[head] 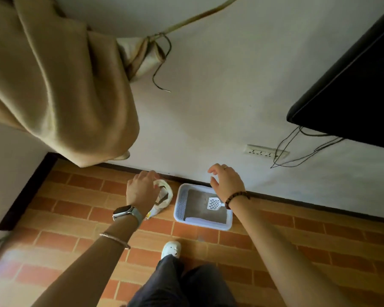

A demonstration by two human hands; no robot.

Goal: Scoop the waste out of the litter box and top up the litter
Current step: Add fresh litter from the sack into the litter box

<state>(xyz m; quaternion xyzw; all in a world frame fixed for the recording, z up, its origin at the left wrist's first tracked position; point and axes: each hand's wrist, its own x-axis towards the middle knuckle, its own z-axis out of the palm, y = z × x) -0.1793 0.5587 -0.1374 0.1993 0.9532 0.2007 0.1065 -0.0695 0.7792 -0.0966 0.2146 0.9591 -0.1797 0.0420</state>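
Both hands empty, fingers spread; right hand (pixel 227 185) hovers nearer scoop (pixel 213 204), lying in litter box (pixel 182 204) on floor w/ handle toward your right wrist; left hand (pixel 141 190) over bag (pixel 163 197).

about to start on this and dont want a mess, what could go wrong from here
1. The litter box sits on the floor against the wall, so scooped waste could drop onto the tiles on its way out.
2. The scoop lies in the litter and neither the left hand nor the right hand holds anything yet; a hasty grab may flick grains out.
3. The open bag stands close beside the box and might tip if bumped.
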